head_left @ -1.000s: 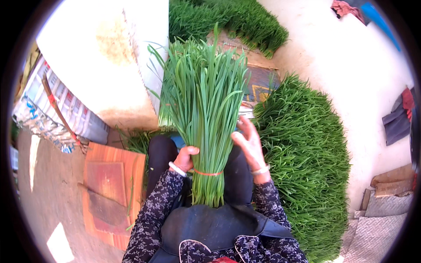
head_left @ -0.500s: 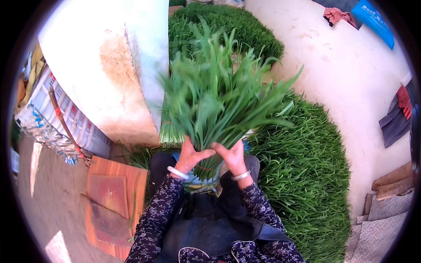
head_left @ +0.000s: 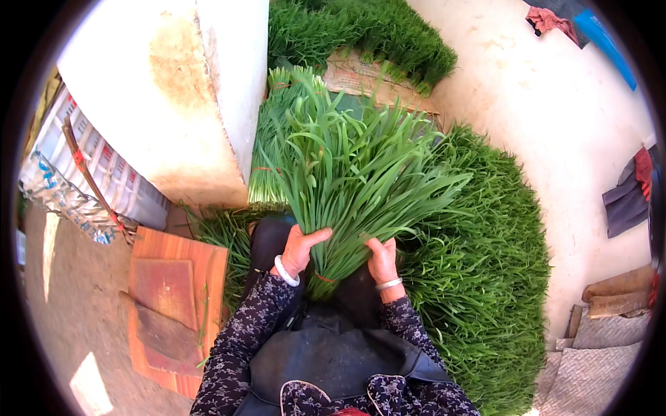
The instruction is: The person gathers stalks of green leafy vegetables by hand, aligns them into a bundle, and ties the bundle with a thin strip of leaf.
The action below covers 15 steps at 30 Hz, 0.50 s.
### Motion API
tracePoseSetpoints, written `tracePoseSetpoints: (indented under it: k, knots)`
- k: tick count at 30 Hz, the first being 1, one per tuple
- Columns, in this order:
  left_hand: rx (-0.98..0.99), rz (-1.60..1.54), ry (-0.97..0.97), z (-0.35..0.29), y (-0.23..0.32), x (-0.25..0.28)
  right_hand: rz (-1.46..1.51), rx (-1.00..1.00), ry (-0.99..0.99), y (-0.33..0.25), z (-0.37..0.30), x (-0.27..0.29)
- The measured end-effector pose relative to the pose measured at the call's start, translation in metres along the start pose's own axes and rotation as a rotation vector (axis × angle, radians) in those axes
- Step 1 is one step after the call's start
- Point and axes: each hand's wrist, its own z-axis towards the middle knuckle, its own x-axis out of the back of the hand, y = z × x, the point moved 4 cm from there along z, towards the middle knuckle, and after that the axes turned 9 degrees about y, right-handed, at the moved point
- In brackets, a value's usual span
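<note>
A thick bunch of garlic chives (head_left: 354,184) stands in front of me with its leaves fanned out away from my body. A thin red band circles it near the stem end, above my lap. My left hand (head_left: 298,249) is closed round the left side of the bunch, thumb lying across the stems. On the right side, my right hand (head_left: 381,260) grips the outer leaves with thumb and fingers; its fingertips are partly hidden. Just beyond the bunch to the left lie tied chives (head_left: 267,184) with pale stem ends and red bands.
A large heap of loose chives (head_left: 485,277) fills my right side. More chives (head_left: 361,28) lie at the back beside flattened cardboard (head_left: 378,82). A white wall corner (head_left: 229,104) juts in at left. Nearer stand a wooden board (head_left: 215,263) and a white woven-plastic stack (head_left: 132,184).
The bunch has come down and its shaken, blurred leaves are now nearly still and spread wider to the right. My right hand has moved rightward, away from my left thumb.
</note>
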Motion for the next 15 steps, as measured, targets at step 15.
tracePoseSetpoints:
  k: [15]
  knots:
    - [0.063, -0.004, 0.069, 0.003, -0.007, 0.005, -1.07, 1.457, -0.345, -0.205, -0.012, -0.147]
